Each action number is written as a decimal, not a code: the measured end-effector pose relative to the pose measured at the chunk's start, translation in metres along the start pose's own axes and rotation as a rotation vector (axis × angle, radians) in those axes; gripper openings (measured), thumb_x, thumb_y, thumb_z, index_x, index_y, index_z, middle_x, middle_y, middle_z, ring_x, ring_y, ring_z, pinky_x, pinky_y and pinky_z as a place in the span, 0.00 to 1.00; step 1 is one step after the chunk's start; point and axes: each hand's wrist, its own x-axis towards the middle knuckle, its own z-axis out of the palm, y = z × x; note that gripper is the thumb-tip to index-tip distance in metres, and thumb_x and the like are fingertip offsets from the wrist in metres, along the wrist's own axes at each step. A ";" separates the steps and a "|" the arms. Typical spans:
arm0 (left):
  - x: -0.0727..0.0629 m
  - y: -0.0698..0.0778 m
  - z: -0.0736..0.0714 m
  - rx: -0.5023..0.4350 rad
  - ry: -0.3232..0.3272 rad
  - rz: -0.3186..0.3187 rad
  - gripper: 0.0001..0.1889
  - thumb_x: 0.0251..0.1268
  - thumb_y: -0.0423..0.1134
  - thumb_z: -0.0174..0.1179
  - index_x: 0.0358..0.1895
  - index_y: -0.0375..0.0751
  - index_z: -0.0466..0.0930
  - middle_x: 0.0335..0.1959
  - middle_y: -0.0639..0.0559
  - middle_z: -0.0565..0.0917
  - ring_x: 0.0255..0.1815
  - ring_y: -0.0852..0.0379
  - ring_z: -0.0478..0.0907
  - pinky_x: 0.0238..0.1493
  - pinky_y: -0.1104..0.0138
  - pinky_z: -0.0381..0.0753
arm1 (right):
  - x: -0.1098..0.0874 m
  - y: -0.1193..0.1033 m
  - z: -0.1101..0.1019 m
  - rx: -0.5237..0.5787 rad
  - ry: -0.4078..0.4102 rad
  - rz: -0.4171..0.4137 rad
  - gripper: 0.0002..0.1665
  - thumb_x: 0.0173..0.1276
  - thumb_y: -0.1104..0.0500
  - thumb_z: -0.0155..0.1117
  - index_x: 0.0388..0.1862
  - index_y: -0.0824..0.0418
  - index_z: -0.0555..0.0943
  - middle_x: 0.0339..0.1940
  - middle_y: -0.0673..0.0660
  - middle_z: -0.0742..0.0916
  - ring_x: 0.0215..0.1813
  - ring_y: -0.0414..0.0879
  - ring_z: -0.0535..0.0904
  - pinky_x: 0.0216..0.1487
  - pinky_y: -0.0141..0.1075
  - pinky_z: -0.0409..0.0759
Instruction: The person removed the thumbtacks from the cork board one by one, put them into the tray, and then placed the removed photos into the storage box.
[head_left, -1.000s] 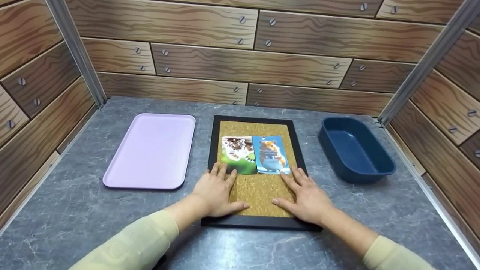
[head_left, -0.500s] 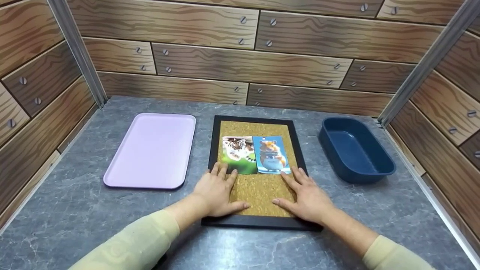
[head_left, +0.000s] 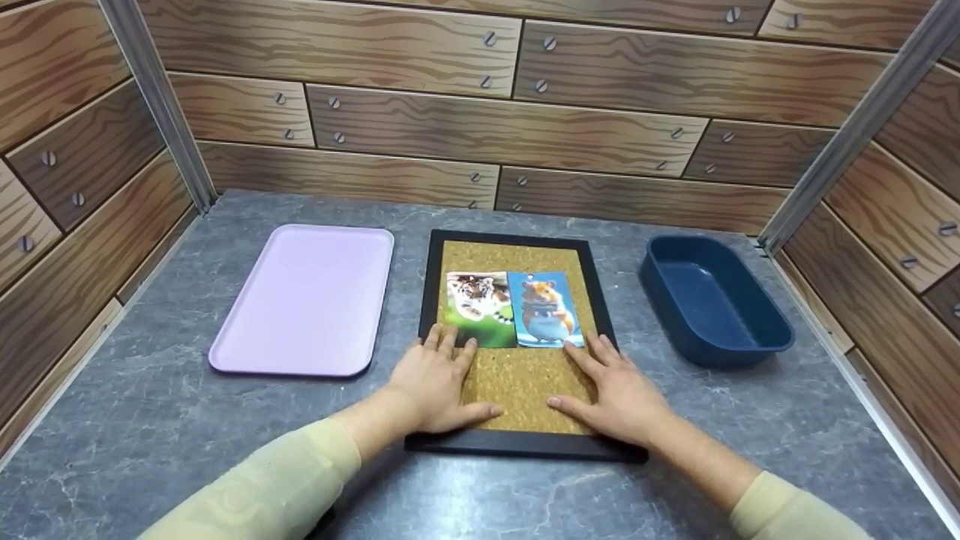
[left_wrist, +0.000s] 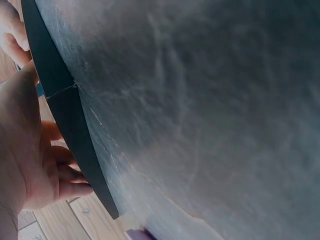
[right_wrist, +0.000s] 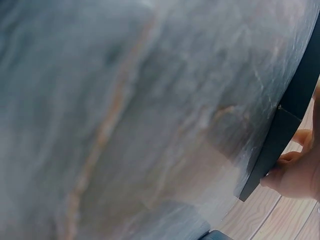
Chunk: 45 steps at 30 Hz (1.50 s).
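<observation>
A cork board (head_left: pixel 517 382) in a black frame lies flat on the table in front of me. Two pictures are on it side by side: a tiger picture (head_left: pixel 480 311) at left and a hamster picture (head_left: pixel 546 309) at right, each with a small pin at its top. My left hand (head_left: pixel 435 382) rests with spread fingers on the board's left side, fingertips near the tiger picture's lower edge. On the right side my right hand (head_left: pixel 619 394) lies likewise, its fingertips at the hamster picture's lower corner. Both wrist views show the hands over the black frame (left_wrist: pixel 70 120).
Left of the board lies a lilac tray (head_left: pixel 304 300). A dark blue basin (head_left: pixel 712 300) stands to the right. Wood-patterned walls (head_left: pixel 420 120) enclose the grey marbled table (head_left: pixel 480 495) at the back and sides.
The head view has shifted very slightly. Hands, board and pictures hold the same places.
</observation>
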 end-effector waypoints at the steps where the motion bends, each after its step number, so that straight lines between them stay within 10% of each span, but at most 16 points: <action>1: 0.000 0.000 0.000 -0.002 -0.001 0.000 0.60 0.67 0.86 0.31 0.85 0.39 0.57 0.82 0.28 0.57 0.82 0.29 0.56 0.75 0.43 0.68 | 0.000 0.000 0.000 0.004 0.009 -0.005 0.58 0.67 0.20 0.61 0.84 0.55 0.67 0.84 0.71 0.63 0.83 0.69 0.55 0.78 0.67 0.59; 31: 0.001 0.000 0.001 0.006 -0.003 -0.007 0.60 0.67 0.86 0.30 0.85 0.39 0.57 0.82 0.28 0.57 0.82 0.29 0.56 0.75 0.43 0.68 | 0.067 -0.018 -0.009 0.330 0.304 -0.258 0.35 0.65 0.47 0.81 0.68 0.59 0.84 0.66 0.61 0.86 0.68 0.60 0.81 0.65 0.56 0.81; 45: 0.002 -0.001 0.002 0.025 -0.016 -0.002 0.60 0.67 0.86 0.28 0.85 0.38 0.56 0.82 0.28 0.56 0.82 0.29 0.55 0.75 0.43 0.68 | 0.089 -0.024 0.016 0.330 0.195 -0.363 0.32 0.68 0.48 0.79 0.66 0.63 0.85 0.70 0.65 0.82 0.73 0.65 0.75 0.74 0.60 0.70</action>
